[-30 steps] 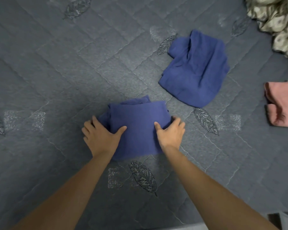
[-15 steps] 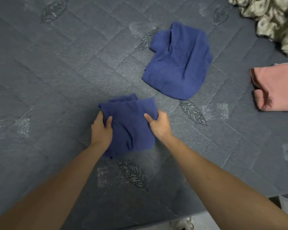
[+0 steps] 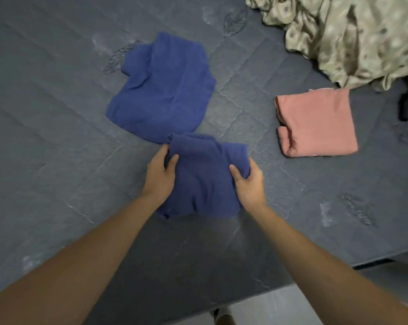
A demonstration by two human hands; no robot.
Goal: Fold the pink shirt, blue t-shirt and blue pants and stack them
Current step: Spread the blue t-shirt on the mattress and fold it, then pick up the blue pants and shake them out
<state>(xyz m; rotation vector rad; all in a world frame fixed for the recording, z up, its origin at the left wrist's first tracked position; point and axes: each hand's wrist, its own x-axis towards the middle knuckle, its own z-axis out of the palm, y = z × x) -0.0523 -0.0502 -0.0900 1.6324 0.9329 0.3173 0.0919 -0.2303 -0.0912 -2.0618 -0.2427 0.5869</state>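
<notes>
Folded blue bundle (image 3: 205, 179), edges rumpled

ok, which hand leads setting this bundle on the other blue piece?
Probably left: it grips the bundle on the side nearest the other blue piece; the right holds the far side.

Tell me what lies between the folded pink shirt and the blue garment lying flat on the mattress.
Only bare grey quilted mattress separates the pink shirt from the flat blue garment, as the head view shows.
</notes>
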